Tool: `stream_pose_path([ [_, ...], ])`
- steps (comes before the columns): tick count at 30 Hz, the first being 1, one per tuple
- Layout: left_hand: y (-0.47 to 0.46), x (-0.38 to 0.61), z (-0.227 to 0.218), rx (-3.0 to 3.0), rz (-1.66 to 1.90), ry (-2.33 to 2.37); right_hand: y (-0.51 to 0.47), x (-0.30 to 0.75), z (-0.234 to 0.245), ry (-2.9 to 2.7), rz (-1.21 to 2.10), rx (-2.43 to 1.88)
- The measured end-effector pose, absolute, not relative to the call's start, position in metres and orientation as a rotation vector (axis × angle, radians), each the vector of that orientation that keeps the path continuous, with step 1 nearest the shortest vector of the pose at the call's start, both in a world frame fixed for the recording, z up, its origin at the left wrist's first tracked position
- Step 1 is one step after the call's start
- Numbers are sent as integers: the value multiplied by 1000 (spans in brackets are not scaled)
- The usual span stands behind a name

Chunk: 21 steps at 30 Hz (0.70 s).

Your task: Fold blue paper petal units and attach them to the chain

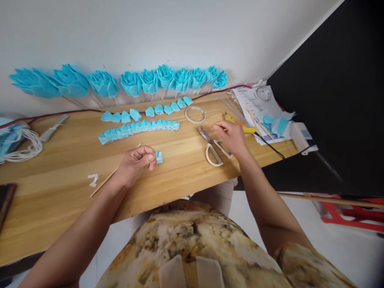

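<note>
My left hand [136, 163] is closed in a pinch on a small blue petal [160, 159], which carries a strip of white tape and sticks out past the fingertips. A thin wooden stick [103, 183] lies on the table, passing beneath that hand. My right hand [231, 137] has its fingers pinched together over the table; whatever may be between them is too small to see. Just left of it and partly under it lie scissors with pale handles [213, 156]. A yellow-handled tool [249, 130] lies behind the right hand, partly covered.
Blue petals in a row [159, 109] and an overlapping petal strip [138, 128] lie beside a tape roll [195, 115]. Blue flowers on sticks [131, 84] lean along the wall. Papers [255, 102], white cord [30, 146], tape scraps [93, 179] and a dark phone-like object [6, 202] surround the wooden table [180, 176].
</note>
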<state>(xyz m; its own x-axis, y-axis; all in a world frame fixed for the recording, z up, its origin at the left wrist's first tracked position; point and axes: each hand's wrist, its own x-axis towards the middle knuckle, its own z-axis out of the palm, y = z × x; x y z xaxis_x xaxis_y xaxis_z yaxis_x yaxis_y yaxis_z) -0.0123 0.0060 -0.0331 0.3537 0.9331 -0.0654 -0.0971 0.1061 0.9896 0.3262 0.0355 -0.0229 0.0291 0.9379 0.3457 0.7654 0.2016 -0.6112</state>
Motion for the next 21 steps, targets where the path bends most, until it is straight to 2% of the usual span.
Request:
stream_pose_path([
  [6,5,-11,-31,1195,937,953,54,335,-49,-1959,240,-1779],
  [14,4,-11,-30,1194,915,952,58,325,-47,-2028,253,-1788],
  [21,1,-13,-34,1189,885,920,58,317,-47,-2065,82,-1852],
])
